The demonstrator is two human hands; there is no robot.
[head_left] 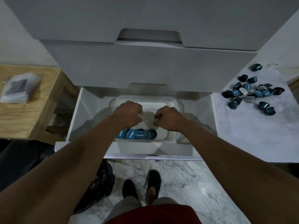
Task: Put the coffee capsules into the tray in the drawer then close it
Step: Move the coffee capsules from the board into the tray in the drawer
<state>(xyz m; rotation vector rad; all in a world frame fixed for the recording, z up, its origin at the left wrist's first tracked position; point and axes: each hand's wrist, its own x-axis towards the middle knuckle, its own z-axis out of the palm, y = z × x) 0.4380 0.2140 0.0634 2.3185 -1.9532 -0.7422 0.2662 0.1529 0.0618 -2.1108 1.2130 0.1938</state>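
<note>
Both hands hang knuckles-up over the tray with fingers curled under. The left hand (127, 113) and the right hand (168, 118) sit near each other above the tray's middle. The knuckles hide the fingertips, so I cannot tell whether either hand pinches a capsule or holds nothing.

The clear plastic tray (145, 97) lies inside the open drawer (77, 117), the lowest front of the white cabinet, which is pulled out toward the person. Along the tray's near edge stands a row of four capsules (136, 134), blue foil lids up and touching side by side. The rest of the tray floor shows bare white.

Most of the stock, the loose capsules (252, 92), lies scattered on the marble counter (250, 135) to the right, well apart from the drawer. On the left stands a wooden shelf unit (32, 113) carrying a stack of packets (19, 88).

The step in hand looks like filling, probably setting capsules down behind the row. The next move calls for a reach right to the heap and many more trips. Only after that should the drawer be pushed shut.
</note>
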